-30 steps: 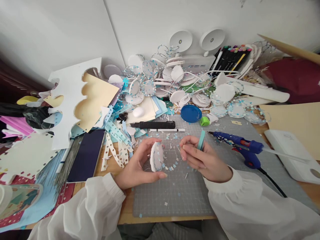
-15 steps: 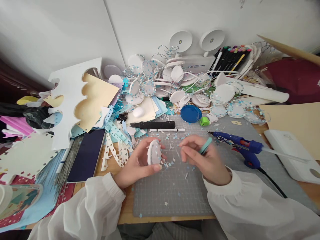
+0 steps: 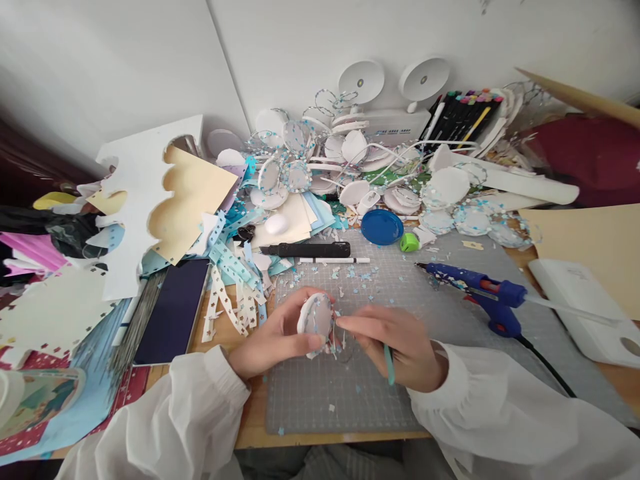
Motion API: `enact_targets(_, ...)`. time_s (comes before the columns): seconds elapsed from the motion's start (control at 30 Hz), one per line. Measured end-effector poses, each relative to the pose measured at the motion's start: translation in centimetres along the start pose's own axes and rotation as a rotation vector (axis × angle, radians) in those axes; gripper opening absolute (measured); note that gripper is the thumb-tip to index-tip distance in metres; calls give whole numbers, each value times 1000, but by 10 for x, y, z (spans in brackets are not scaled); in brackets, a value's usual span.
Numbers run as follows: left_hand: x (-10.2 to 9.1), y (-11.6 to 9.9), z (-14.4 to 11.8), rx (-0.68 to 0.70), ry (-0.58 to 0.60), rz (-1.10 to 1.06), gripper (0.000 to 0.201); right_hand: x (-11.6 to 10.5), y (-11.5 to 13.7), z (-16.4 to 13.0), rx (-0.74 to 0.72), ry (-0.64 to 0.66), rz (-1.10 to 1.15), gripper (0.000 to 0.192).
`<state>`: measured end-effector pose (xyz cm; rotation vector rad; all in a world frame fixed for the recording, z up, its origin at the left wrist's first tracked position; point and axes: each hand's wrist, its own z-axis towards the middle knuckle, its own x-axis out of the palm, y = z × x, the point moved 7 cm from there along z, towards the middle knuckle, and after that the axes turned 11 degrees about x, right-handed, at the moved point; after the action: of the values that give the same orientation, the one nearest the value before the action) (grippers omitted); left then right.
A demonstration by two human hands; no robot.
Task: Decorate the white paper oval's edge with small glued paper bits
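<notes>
White foam, cut to a small oval disc [image 3: 315,316], sits upright in the left hand [image 3: 280,337], pinched between the thumb below and the curled fingers behind, low over the near part of the grey cutting mat [image 3: 350,393]. A thin wire strand with tiny blue bits [image 3: 340,340] hangs at the disc's right edge. The right hand [image 3: 400,340] meets it there: its forefinger and thumb are drawn narrow and reach to the disc's rim, while the other fingers are closed around a slim teal tool [image 3: 389,364] whose end points down toward the mat. Both hands are closed on what they carry, and they touch or nearly touch each other at the disc.

Blue and white paper specks litter the mat around the hands. Behind them, well apart, lie a black craft knife [image 3: 306,250] and a white pen [image 3: 334,261], side by side across the mat's far edge. A blue lid [image 3: 382,227] and a small green object [image 3: 409,243] sit beyond those. To the right of the right hand a blue glue gun [image 3: 475,288] lies on the mat, nozzle toward the left, its black cord trailing to the desk's near edge. Left of the left hand, punched paper strips [image 3: 227,293] spill beside a dark flat slab [image 3: 174,310]. More white discs [image 3: 350,153] pile along the wall.
</notes>
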<state>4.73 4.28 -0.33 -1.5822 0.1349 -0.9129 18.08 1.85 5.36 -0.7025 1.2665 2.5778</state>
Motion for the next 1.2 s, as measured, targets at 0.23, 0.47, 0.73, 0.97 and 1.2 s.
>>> enact_targets(0.23, 6, 7, -3, -113, 25, -145, 48, -2, 6, -4, -96, -3, -34, 36)
enact_targets(0.47, 8, 3, -3, -53, 77, -151, 45, -1, -6, 2, 146, -46, 68, 18)
enact_targets(0.73, -2, -5, 0, 92, -32, -43, 46, -8, -20, -3, 319, -122, 191, 19)
enact_targets(0.97, 0, -11, 1, 175, -13, 101, 48, -5, -9, 0, 222, -37, 194, 16)
enact_targets(1.2, 5, -10, -3, 204, 31, 333, 61, -4, -5, 1, 199, 2, 188, 14)
